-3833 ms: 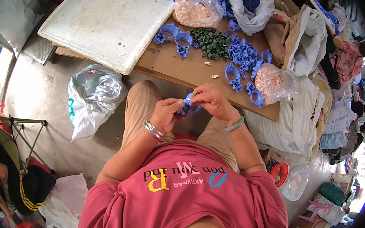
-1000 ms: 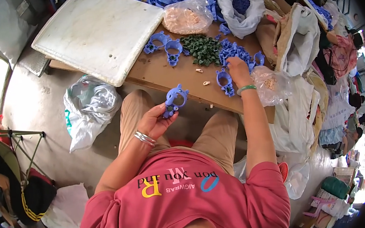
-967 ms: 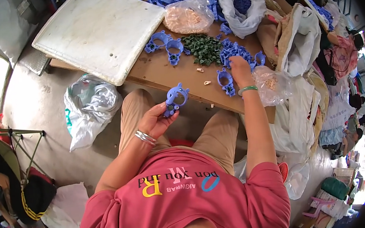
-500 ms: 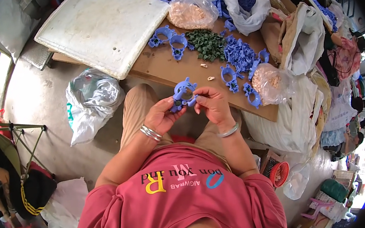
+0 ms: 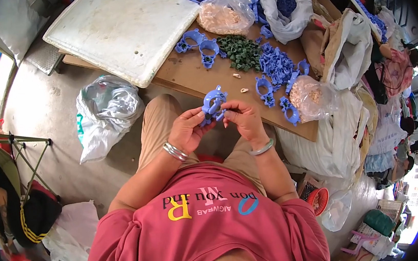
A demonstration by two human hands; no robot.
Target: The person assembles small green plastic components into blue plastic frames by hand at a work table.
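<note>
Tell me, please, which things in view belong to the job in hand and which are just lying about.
Seem part of the job: blue frame (in the left hand, right hand at it), small blue parts, green parts.

Seem just lying about: white board, white floor bag, red basket.

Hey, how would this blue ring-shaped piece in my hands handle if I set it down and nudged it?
The blue ring-shaped piece is probably stiff: its loop stands open in the left hand. It's likely light, as the loop looks thin-walled. It may slide rather than roll, because a knob juts from its round outline.
</note>
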